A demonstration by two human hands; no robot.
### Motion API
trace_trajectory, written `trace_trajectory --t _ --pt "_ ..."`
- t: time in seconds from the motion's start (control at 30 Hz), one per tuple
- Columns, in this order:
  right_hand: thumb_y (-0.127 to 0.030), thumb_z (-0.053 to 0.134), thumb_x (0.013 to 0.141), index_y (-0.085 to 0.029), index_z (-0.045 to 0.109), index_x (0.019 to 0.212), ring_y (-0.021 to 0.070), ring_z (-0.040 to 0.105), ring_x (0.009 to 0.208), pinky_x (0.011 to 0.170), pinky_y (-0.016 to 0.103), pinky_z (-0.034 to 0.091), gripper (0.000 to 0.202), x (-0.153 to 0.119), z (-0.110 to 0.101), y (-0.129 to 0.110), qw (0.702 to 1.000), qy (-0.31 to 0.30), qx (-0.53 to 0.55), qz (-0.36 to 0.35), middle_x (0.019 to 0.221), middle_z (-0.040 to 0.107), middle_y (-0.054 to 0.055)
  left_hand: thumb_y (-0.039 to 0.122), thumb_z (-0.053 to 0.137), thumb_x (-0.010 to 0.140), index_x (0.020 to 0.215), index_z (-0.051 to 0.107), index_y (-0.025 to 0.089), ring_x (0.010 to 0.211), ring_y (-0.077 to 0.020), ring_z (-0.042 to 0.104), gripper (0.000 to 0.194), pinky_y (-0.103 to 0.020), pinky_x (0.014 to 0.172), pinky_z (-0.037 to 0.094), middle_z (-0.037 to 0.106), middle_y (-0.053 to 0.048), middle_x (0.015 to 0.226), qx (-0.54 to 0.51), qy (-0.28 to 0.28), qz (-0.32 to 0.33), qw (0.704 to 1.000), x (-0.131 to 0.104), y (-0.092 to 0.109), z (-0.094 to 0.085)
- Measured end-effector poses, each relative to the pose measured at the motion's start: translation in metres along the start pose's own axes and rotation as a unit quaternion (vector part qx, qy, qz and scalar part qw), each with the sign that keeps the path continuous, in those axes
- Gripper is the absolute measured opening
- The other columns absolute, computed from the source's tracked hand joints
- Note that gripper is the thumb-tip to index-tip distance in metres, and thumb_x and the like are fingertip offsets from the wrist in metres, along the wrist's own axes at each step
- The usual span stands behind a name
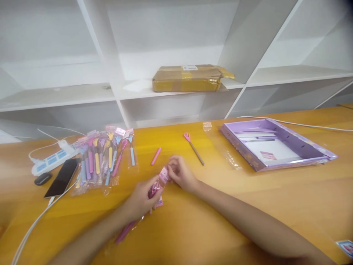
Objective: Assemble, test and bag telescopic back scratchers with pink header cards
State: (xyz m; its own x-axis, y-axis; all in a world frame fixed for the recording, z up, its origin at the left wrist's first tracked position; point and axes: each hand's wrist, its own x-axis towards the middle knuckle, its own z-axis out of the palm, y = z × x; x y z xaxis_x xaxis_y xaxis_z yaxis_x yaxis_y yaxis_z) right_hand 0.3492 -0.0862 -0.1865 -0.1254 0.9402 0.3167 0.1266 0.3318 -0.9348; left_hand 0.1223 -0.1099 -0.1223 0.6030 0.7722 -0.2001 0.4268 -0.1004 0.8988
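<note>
My left hand point(142, 198) is closed around a clear bag with a pink hand-shaped scratcher point(125, 232) inside, its handle pointing down to the left. My right hand point(180, 173) pinches the pink card point(163, 175) at the bag's top end. Beyond my hands lie a loose pink handle sleeve point(156, 156) and an unbagged scratcher point(194, 149) with a pink head and bare metal rod. Bagged scratchers point(97, 158) in pink, blue, yellow and purple are piled at the left.
A purple tray point(260, 165) holding a pink card stands at the right. At the left are a power strip point(53, 161), a phone point(62, 177), a black case point(43, 179) and white cables. A taped carton point(187, 79) sits on the shelf behind.
</note>
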Motion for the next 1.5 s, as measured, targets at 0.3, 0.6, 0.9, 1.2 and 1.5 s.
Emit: trace_trajectory --t 0.3,0.6,0.9,1.2,1.5 --pt "-0.020 0.043 0.107 -0.023 0.061 0.104 0.0203 0.062 0.100 0.085 0.039 0.057 0.019 0.008 -0.021 -0.019 0.974 -0.040 -0.147 -0.165 0.124 0.054 0.012 0.048 0.057 0.103 0.161 0.045 0.021 0.042 -0.0138 0.058 0.065 -0.022 0.041 0.049 0.060 0.005 0.059 -0.063 0.009 -0.004 0.998 0.004 -0.001 -0.007" --pt "-0.045 0.059 0.105 -0.022 0.064 0.092 0.0220 0.058 0.108 0.099 0.040 0.050 0.028 0.013 -0.022 -0.021 0.991 -0.075 -0.032 -0.105 0.117 0.053 0.009 0.051 0.058 0.102 0.157 0.048 0.021 0.041 -0.0132 0.058 0.063 -0.021 0.040 0.048 0.061 0.005 0.060 -0.060 -0.008 -0.013 0.998 0.004 0.002 -0.014" --pt "-0.054 0.067 0.099 -0.019 0.070 0.083 0.0184 0.058 0.093 0.088 0.033 0.050 0.038 0.014 -0.016 -0.024 0.992 -0.115 -0.027 -0.052 0.101 0.055 0.005 0.052 0.062 0.099 0.115 0.062 0.021 0.036 -0.0070 0.042 0.036 -0.014 0.033 0.029 0.050 0.010 0.054 -0.135 0.153 0.014 0.979 0.005 0.017 -0.052" --pt "-0.052 0.070 0.098 -0.020 0.065 0.102 0.0163 0.054 0.083 0.078 0.030 0.049 0.032 0.000 0.011 -0.060 0.972 -0.191 -0.135 -0.024 0.101 0.056 0.004 0.053 0.058 0.102 0.119 0.050 0.024 0.041 -0.0061 0.039 0.034 -0.013 0.038 0.029 0.047 0.011 0.060 -0.159 0.151 0.037 0.975 -0.006 0.036 -0.043" --pt "-0.046 0.051 0.108 -0.021 0.052 0.078 0.0125 0.050 0.070 0.069 0.026 0.041 0.039 0.031 0.018 -0.143 0.995 -0.014 -0.049 -0.083 0.075 0.055 -0.002 0.057 0.060 0.101 0.114 0.040 0.026 0.056 -0.0085 0.053 0.039 -0.018 0.049 0.038 0.056 0.006 0.078 -0.260 -0.058 0.073 0.961 -0.013 0.022 -0.017"
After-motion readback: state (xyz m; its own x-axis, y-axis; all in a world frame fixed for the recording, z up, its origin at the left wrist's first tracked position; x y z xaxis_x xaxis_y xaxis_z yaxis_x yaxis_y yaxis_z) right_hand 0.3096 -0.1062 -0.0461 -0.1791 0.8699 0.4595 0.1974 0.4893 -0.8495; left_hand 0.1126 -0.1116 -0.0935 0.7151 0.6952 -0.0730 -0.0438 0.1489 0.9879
